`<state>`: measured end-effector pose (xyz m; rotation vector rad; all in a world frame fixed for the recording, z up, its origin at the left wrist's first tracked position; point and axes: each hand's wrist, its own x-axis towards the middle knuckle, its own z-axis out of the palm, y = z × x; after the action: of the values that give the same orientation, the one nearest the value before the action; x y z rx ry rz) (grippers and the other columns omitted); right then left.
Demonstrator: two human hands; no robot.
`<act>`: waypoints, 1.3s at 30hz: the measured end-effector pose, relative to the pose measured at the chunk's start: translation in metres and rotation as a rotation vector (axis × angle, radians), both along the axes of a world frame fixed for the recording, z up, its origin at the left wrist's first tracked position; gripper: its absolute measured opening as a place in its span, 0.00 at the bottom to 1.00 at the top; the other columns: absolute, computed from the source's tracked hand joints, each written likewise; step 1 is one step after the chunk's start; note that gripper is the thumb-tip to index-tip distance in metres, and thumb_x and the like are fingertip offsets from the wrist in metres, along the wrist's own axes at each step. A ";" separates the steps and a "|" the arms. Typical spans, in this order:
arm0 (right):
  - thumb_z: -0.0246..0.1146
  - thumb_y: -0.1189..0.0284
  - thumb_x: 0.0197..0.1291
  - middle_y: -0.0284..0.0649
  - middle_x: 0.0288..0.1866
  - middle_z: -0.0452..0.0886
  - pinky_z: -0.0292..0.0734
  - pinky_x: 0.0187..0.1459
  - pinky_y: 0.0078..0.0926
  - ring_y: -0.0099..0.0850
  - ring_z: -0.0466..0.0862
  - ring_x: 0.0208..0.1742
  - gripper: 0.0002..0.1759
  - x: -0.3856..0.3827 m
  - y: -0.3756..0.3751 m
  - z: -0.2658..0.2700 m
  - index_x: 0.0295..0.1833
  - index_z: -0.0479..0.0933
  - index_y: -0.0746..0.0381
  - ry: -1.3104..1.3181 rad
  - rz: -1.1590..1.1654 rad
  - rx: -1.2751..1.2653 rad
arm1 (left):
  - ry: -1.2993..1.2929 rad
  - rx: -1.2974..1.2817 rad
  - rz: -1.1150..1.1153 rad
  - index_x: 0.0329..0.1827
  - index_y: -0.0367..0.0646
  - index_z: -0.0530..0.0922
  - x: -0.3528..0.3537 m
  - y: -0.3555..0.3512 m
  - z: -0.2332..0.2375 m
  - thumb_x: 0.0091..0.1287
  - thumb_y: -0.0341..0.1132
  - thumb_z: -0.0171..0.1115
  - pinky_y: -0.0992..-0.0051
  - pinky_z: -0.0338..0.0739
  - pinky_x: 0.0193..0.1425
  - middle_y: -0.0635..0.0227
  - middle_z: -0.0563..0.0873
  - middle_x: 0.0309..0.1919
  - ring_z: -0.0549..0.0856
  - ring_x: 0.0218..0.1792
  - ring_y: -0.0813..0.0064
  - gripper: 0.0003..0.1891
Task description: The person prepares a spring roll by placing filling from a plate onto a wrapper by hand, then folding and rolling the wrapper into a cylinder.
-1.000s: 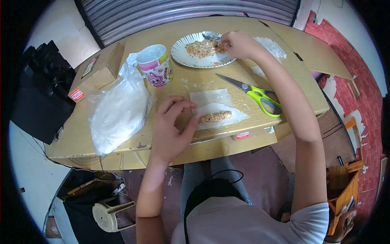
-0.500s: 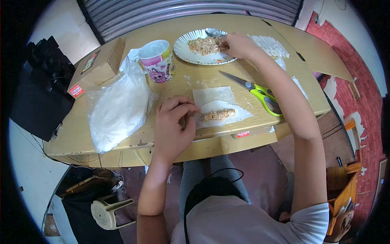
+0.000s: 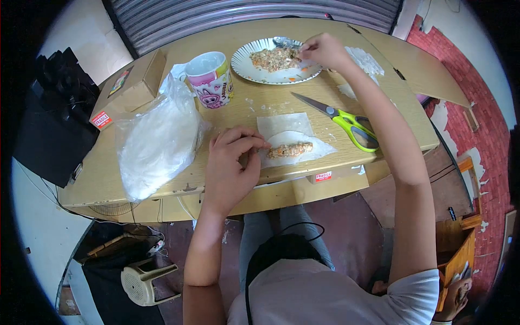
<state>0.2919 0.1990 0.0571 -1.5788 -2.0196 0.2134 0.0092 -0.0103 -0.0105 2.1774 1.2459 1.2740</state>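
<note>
Head view: right grip [image 3: 324, 51] drawn together over the right side of a paper plate [image 3: 254, 77], left grip [image 3: 234, 165] beside a filled wrapper [image 3: 322, 149].
Right fingertips are bunched, though whether they hold any of the mound of filling [image 3: 272, 58], just to their left, cannot be told. Left grip is curled, tips close; whether they meet is unclear. Just to its right, the wrapper bears a strip of filling [image 3: 291, 150]. A small pinch, loose crumbs shed over the plate, and light left fingers would likely serve best, clear of the scissors [image 3: 342, 120] on the bench [image 3: 254, 100] nearer the body from the right grip. Half a second earlier, the right fingers were down in the mound; now they have lifted off, the left barely shifted.
</note>
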 end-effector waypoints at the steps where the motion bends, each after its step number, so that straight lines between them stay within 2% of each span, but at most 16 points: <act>1: 0.73 0.71 0.64 0.45 0.45 0.94 0.88 0.53 0.33 0.34 0.94 0.51 0.09 0.006 -0.003 0.001 0.48 0.92 0.61 -0.001 -0.003 -0.002 | 0.000 -0.011 -0.025 0.39 0.45 0.91 0.000 0.000 0.000 0.61 0.23 0.62 0.61 0.71 0.66 0.68 0.89 0.44 0.87 0.48 0.61 0.11; 3: 0.74 0.68 0.69 0.41 0.49 0.94 0.87 0.54 0.25 0.27 0.93 0.53 0.13 0.016 -0.009 0.001 0.52 0.90 0.66 0.593 0.171 -0.259 | 0.000 -0.022 -0.056 0.39 0.45 0.91 0.000 0.001 -0.001 0.61 0.23 0.62 0.61 0.71 0.67 0.68 0.89 0.44 0.87 0.48 0.61 0.11; 4: 0.74 0.68 0.69 0.41 0.49 0.94 0.87 0.54 0.25 0.27 0.93 0.53 0.13 0.013 -0.020 0.006 0.52 0.90 0.66 0.592 0.169 -0.259 | -0.008 -0.020 -0.047 0.40 0.44 0.90 0.000 0.002 -0.002 0.62 0.23 0.62 0.61 0.72 0.65 0.66 0.89 0.44 0.87 0.48 0.60 0.11; 6: 0.74 0.68 0.70 0.42 0.54 0.93 0.85 0.57 0.22 0.28 0.92 0.55 0.16 0.007 -0.052 0.008 0.55 0.88 0.68 0.837 0.267 -0.404 | -0.016 -0.020 -0.037 0.40 0.43 0.90 0.001 0.001 -0.001 0.62 0.23 0.62 0.62 0.73 0.63 0.65 0.89 0.44 0.87 0.47 0.60 0.10; 8: 0.74 0.69 0.70 0.42 0.52 0.93 0.85 0.60 0.22 0.26 0.92 0.54 0.14 0.000 -0.085 -0.002 0.55 0.89 0.65 0.896 0.352 -0.512 | -0.121 -0.103 -0.032 0.42 0.42 0.89 0.002 -0.001 0.005 0.64 0.22 0.62 0.64 0.77 0.57 0.63 0.89 0.43 0.87 0.44 0.60 0.10; 10: 0.73 0.72 0.70 0.42 0.50 0.93 0.86 0.60 0.23 0.26 0.92 0.53 0.11 -0.016 -0.131 0.003 0.54 0.89 0.65 0.614 0.419 -0.574 | -0.102 -0.055 -0.025 0.42 0.41 0.89 0.001 0.002 0.000 0.64 0.22 0.61 0.64 0.77 0.53 0.62 0.89 0.42 0.87 0.42 0.60 0.10; 11: 0.73 0.72 0.70 0.42 0.50 0.93 0.86 0.60 0.23 0.26 0.92 0.53 0.11 -0.023 -0.146 -0.001 0.54 0.89 0.65 0.612 0.422 -0.578 | -0.078 -0.007 -0.022 0.43 0.40 0.89 0.001 0.003 -0.002 0.65 0.21 0.61 0.65 0.78 0.50 0.61 0.89 0.41 0.87 0.40 0.60 0.10; 14: 0.73 0.75 0.70 0.42 0.49 0.94 0.87 0.54 0.26 0.27 0.92 0.50 0.10 -0.038 -0.178 -0.014 0.53 0.90 0.68 0.504 0.559 -0.543 | -0.132 -0.080 -0.026 0.42 0.39 0.88 0.004 0.001 0.004 0.65 0.21 0.61 0.64 0.78 0.50 0.61 0.89 0.42 0.87 0.38 0.60 0.09; 16: 0.72 0.78 0.68 0.43 0.48 0.94 0.87 0.50 0.27 0.27 0.92 0.47 0.10 -0.046 -0.189 -0.021 0.52 0.89 0.70 0.345 0.515 -0.341 | -0.131 -0.093 -0.030 0.43 0.39 0.88 0.005 0.000 0.003 0.66 0.22 0.62 0.64 0.78 0.52 0.62 0.89 0.42 0.87 0.39 0.60 0.08; 17: 0.69 0.82 0.67 0.46 0.47 0.93 0.87 0.49 0.28 0.30 0.93 0.45 0.10 -0.048 -0.195 -0.018 0.52 0.89 0.69 0.172 0.488 -0.224 | -0.133 -0.102 -0.029 0.43 0.39 0.88 0.005 0.000 0.003 0.66 0.23 0.62 0.63 0.77 0.54 0.62 0.89 0.42 0.87 0.40 0.59 0.08; 18: 0.69 0.82 0.67 0.46 0.47 0.93 0.87 0.49 0.28 0.30 0.93 0.45 0.10 -0.050 -0.196 -0.021 0.52 0.89 0.69 0.171 0.489 -0.224 | -0.133 -0.101 -0.029 0.43 0.39 0.88 0.005 0.000 0.003 0.66 0.23 0.62 0.63 0.77 0.54 0.62 0.89 0.42 0.87 0.40 0.59 0.08; 20: 0.68 0.83 0.65 0.48 0.45 0.93 0.87 0.48 0.30 0.36 0.93 0.42 0.10 -0.052 -0.196 -0.031 0.50 0.89 0.67 0.137 0.540 -0.014 | -0.051 -0.046 0.006 0.43 0.41 0.88 0.004 0.000 0.002 0.66 0.25 0.63 0.61 0.75 0.59 0.63 0.89 0.42 0.87 0.42 0.59 0.07; 26: 0.69 0.83 0.62 0.50 0.43 0.91 0.86 0.48 0.38 0.45 0.90 0.45 0.11 -0.054 -0.193 -0.033 0.49 0.90 0.67 0.044 0.502 0.051 | 0.013 -0.014 -0.017 0.43 0.43 0.88 0.003 0.002 0.001 0.65 0.26 0.64 0.59 0.72 0.61 0.64 0.89 0.42 0.87 0.44 0.58 0.08; 30: 0.67 0.84 0.60 0.48 0.43 0.91 0.84 0.48 0.40 0.44 0.88 0.48 0.11 -0.051 -0.194 -0.027 0.47 0.90 0.66 0.007 0.556 0.106 | 0.025 -0.024 -0.006 0.43 0.44 0.89 0.002 0.002 0.001 0.65 0.28 0.65 0.58 0.72 0.61 0.65 0.89 0.42 0.87 0.44 0.58 0.07; 35: 0.67 0.82 0.59 0.40 0.43 0.92 0.81 0.54 0.39 0.41 0.87 0.52 0.12 -0.047 -0.195 -0.021 0.46 0.91 0.61 -0.007 0.603 0.144 | -0.047 -0.081 -0.009 0.44 0.46 0.89 0.005 -0.003 0.007 0.65 0.32 0.69 0.58 0.71 0.62 0.65 0.90 0.45 0.87 0.48 0.58 0.07; 39: 0.68 0.81 0.59 0.38 0.43 0.93 0.80 0.56 0.38 0.41 0.87 0.52 0.12 -0.042 -0.198 -0.024 0.46 0.91 0.60 -0.110 0.592 0.193 | 0.028 -0.035 -0.030 0.44 0.46 0.89 0.002 -0.001 0.005 0.65 0.32 0.71 0.59 0.71 0.63 0.66 0.90 0.45 0.87 0.49 0.58 0.07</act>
<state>0.2495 0.0009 0.0332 -0.8621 -2.4675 0.1472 0.0113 -0.0113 -0.0052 2.1886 1.2329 1.2049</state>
